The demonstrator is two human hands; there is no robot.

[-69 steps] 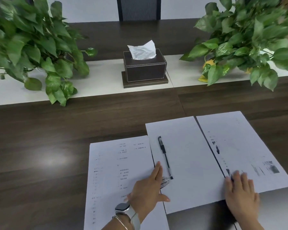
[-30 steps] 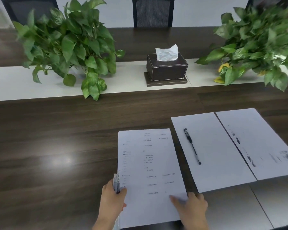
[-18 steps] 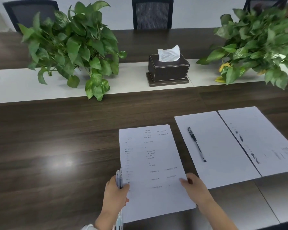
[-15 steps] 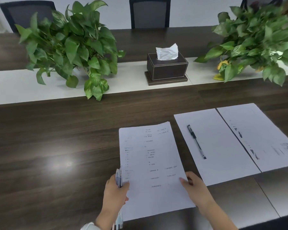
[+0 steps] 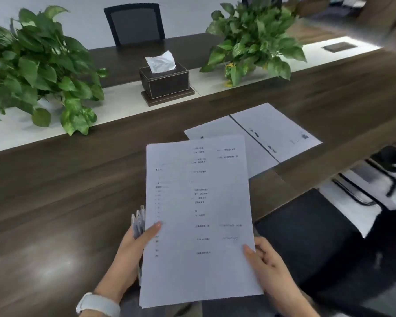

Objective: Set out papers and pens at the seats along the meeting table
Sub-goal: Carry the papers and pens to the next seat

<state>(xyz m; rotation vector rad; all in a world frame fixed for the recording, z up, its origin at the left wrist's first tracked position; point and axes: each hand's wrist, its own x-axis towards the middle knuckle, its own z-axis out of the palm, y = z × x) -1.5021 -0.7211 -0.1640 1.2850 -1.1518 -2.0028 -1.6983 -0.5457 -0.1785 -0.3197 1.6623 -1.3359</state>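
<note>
Stack of papers [image 5: 199, 220] at lower centre of frame, lifted off the dark table [image 5: 55, 191]. Left hand [image 5: 133, 250] grips its left edge, thumb on top, with a bundle of pens [image 5: 138, 221] in the same grasp. Right hand [image 5: 268, 266] pinches the right edge. Two laid-out sheets [image 5: 277, 133] lie flat at centre right. Tissue box [image 5: 165, 82] at upper centre, between two plants [image 5: 39, 67].

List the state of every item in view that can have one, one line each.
Paper stack: lifted off the table, held by both hands.
Pens: bundled in the left hand.
Right hand: grips the stack's right edge.
Two sheets: lying flat on the table, side by side.
Tissue box: open, tissue sticking up.
Chair: pushed in at the far side.
</note>
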